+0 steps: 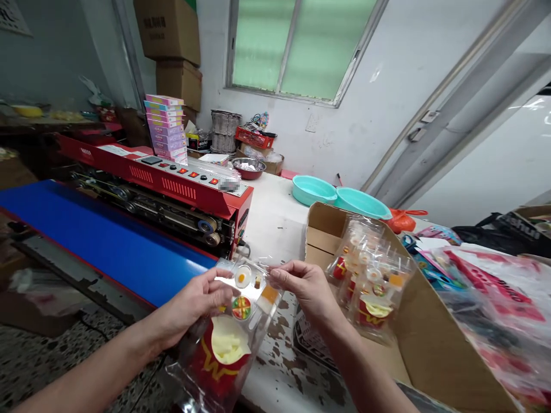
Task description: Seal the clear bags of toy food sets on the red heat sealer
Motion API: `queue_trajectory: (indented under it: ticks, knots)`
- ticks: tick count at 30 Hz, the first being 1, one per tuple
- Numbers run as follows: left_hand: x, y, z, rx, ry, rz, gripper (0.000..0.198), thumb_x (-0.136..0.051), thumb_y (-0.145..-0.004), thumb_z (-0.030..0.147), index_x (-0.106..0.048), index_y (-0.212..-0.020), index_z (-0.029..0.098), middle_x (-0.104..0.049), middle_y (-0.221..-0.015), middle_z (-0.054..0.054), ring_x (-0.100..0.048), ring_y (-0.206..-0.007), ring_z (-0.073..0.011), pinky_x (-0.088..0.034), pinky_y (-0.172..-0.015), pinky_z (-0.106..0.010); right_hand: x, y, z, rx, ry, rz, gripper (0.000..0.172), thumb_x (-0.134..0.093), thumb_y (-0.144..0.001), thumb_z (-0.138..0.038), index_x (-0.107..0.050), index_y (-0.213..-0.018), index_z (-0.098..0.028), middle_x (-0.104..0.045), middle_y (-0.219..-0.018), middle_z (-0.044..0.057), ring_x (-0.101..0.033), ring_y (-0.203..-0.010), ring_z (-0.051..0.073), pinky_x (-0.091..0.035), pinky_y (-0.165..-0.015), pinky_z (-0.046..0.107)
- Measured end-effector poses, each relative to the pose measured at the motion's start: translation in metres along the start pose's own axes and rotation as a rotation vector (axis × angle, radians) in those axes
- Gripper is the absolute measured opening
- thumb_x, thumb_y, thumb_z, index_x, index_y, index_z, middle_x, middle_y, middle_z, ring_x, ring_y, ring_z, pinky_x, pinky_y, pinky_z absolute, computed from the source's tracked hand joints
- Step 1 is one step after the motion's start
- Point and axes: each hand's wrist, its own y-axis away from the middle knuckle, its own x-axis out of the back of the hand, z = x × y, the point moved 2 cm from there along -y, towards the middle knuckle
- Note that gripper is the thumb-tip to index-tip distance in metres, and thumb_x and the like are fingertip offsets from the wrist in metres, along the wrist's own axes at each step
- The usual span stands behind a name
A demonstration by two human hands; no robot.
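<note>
A clear plastic bag [257,321] hangs between my hands. Inside it show a red toy fries box [224,355] with a yellow W-like mark, a toy fried egg [243,276], a round pizza-like piece [241,308] and an orange square. My left hand [206,295] grips the bag's upper left edge, its fingers closed. Pinched between thumb and fingers of my right hand [303,282] is the upper right edge. Just right of that hand stands an open cardboard box [413,298], where several similar filled bags [372,287] lie.
To the left is a red sealing machine [181,183] with a blue conveyor belt [94,229]. Pink and purple boxes [167,132] are stacked on it. Behind the carton stand two turquoise basins [314,190]. Plastic-wrapped goods [495,287] pile up at the right.
</note>
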Motion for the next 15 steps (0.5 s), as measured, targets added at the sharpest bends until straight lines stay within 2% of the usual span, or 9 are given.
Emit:
queue_trajectory:
  ticks: [4,6,9,15]
  knots:
    - [0.006,-0.015,0.022,-0.067,-0.034,0.088,0.049,-0.061,-0.079,0.051,-0.056,-0.114,0.018,-0.066,-0.105,-0.010,-0.063,-0.083,-0.0156,-0.050,-0.066,-0.024,-0.014,-0.007,0.003,-0.052,-0.034,-0.045,0.033,-0.085,-0.052,-0.042,-0.071,-0.065,-0.014,-0.070,-0.071,0.007,-0.057,-0.061,0.012,-0.045,-0.061,0.026]
    - [0.008,-0.024,0.028,-0.061,-0.066,0.104,0.043,-0.066,-0.075,0.045,-0.060,-0.107,0.016,-0.068,-0.097,-0.010,-0.063,-0.075,-0.0144,-0.048,-0.058,-0.022,-0.021,-0.010,0.006,-0.068,-0.048,-0.076,0.033,-0.085,-0.052,-0.041,-0.071,-0.065,-0.014,-0.070,-0.069,0.006,-0.058,-0.061,0.012,-0.045,-0.061,0.025]
    - [0.012,-0.036,0.028,-0.024,-0.057,0.191,0.031,-0.072,-0.065,0.030,-0.062,-0.089,0.013,-0.068,-0.086,-0.009,-0.059,-0.062,-0.0124,-0.044,-0.048,-0.019,-0.029,-0.016,0.012,-0.084,-0.062,-0.092,0.032,-0.085,-0.051,-0.040,-0.070,-0.064,-0.014,-0.067,-0.062,0.004,-0.057,-0.059,0.012,-0.045,-0.060,0.025]
    - [0.029,-0.053,0.018,0.020,-0.001,0.369,0.018,-0.070,-0.061,0.018,-0.060,-0.073,0.009,-0.067,-0.069,-0.009,-0.059,-0.053,-0.0127,-0.046,-0.045,-0.020,-0.041,-0.030,0.028,-0.107,-0.067,-0.060,0.033,-0.085,-0.048,-0.036,-0.069,-0.064,-0.012,-0.065,-0.062,0.004,-0.054,-0.057,0.011,-0.043,-0.057,0.024]
